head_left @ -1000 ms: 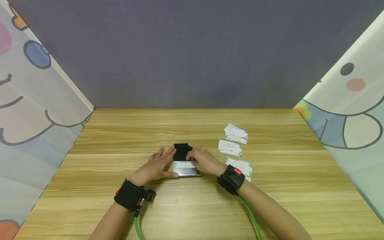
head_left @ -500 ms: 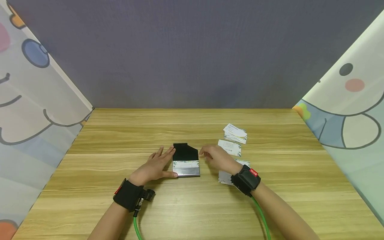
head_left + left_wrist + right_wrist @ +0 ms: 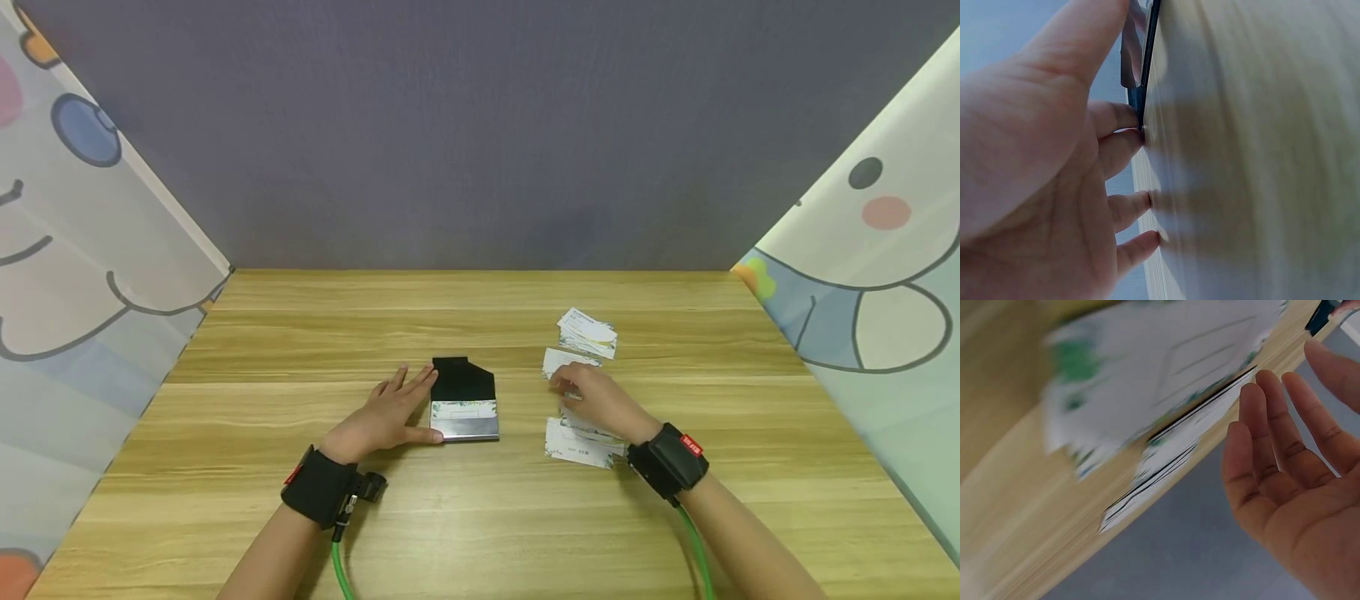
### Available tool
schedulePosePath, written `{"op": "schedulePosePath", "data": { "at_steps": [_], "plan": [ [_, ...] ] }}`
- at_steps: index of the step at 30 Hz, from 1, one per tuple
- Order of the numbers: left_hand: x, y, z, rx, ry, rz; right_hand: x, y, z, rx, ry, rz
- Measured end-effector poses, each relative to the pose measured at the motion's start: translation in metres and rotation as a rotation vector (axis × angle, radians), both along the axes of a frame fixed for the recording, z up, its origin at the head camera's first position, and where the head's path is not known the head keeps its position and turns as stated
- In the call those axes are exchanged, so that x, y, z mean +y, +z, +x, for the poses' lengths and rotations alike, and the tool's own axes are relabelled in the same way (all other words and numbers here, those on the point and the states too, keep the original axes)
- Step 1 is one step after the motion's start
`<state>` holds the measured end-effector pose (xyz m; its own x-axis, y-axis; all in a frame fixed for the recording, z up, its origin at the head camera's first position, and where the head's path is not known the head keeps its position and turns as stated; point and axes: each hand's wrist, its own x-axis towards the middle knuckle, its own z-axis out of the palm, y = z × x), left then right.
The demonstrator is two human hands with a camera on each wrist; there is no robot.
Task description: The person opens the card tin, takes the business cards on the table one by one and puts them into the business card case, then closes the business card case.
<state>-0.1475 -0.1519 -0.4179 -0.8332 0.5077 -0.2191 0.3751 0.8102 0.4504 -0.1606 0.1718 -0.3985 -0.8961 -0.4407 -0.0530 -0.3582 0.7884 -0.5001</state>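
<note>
A business card case lies with its black lid folded back on the table; a white card with green leaf print shows inside, above a silver front strip. My left hand spreads along the case's left side, thumb at the near corner and fingertips by the lid. In the left wrist view its fingers reach straight to the case edge and the tabletop. My right hand hovers above the loose cards, fingers loosely bent. Leaf-printed cards lie beside that hand in the right wrist view, and nothing is in its grasp.
Farther back on the right is a fanned stack of business cards. One card sits just before it, partly behind my right hand, and more overlapping cards lie nearer. A grey panel borders the wooden table's far edge.
My right hand has left the card case and moved right to over the loose cards, uncovering the case's right side and the nearest cards. My left hand has stayed in place.
</note>
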Motion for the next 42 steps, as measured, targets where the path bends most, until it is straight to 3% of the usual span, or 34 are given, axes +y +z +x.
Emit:
{"op": "schedulePosePath", "data": {
  "at_steps": [5,23,42],
  "plan": [
    [0.000,0.000,0.000,0.001,0.000,0.007,0.016,0.001,0.004,-0.049,-0.048,0.008],
    [-0.001,0.002,0.000,0.000,-0.002,0.008,0.041,0.002,0.010,-0.083,-0.086,0.158],
    [0.000,0.003,0.001,-0.006,-0.003,0.014,0.042,-0.001,0.008,-0.054,-0.115,0.124]
  ]
}}
